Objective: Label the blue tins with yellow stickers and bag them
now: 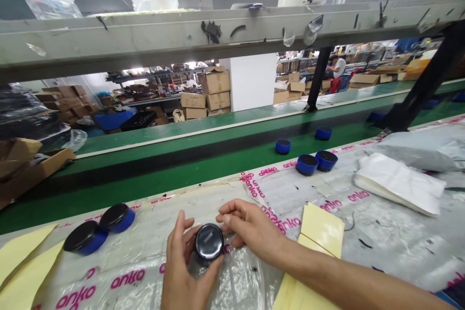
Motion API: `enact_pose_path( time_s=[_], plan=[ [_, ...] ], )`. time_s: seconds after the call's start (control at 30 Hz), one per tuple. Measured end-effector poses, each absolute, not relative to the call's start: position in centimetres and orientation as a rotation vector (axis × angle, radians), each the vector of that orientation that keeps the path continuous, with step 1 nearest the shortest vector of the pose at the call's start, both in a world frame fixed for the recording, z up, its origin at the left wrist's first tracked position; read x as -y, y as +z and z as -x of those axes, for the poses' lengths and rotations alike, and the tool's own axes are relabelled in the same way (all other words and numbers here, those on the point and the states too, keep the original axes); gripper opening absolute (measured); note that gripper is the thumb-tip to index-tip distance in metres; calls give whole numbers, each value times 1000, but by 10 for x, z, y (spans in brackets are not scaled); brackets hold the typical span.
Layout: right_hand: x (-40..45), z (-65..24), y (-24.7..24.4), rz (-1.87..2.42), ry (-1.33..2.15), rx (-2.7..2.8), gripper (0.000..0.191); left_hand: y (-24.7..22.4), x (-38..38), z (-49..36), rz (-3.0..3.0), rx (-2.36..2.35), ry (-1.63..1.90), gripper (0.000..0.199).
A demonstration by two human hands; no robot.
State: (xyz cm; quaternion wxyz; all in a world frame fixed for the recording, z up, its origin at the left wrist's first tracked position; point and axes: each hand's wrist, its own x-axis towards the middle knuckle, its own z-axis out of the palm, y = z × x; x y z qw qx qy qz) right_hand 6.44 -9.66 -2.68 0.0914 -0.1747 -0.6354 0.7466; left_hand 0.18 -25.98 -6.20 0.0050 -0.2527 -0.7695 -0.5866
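Round black-faced puck (209, 242) is held between both hands just above the plastic-sheeted tabletop (145, 247), its flat face tilted upward and its short axis pointing up. Left hand (181, 264) has its fingers curled around the left rim and underside; right hand (252, 227) has its fingers together against the right rim.

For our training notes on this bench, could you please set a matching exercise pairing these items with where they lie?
Items:
1. Black-faced round puck
2. Nearest two blue pucks
3. Folded white pouch
4. Yellow sheet

Places:
A. Under the right forearm
B. Between the left hand and right hand
C. On the plastic sheet, far right
D. On the plastic, left of the hands

Pairs: 1-B; 2-D; 3-C; 4-A
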Motion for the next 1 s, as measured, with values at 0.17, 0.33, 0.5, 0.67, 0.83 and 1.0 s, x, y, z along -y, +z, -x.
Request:
enact_pose_path(
  time_s=[0.17, 0.33, 0.5, 0.67, 0.83, 1.0],
  plan=[
    [86, -66, -20, 385, 1978, 1976, 17, -33, 252, 40, 793, 2560, -2073, 99],
    [84, -61, -4, 227, 1794, 2077, 16, -30, 263, 50, 783, 2526, -1959, 52],
    [99, -51, 12, 138, 1754, 2106, 18, -23, 268, 29, 755, 2519, -1962, 38],
    [109, -47, 7, 77, 1852, 2122, 13, -10, 268, 16, 757, 2574, -1811, 36],
    [109, -47, 3, 75, 1821, 2173, 10, -9, 269, 9, 840, 2536, -1640, 26],
    [110, -50, 11, 102, 1669, 2298, 9, -11, 269, 7, 941, 2538, -1542, 23]
  ],
)
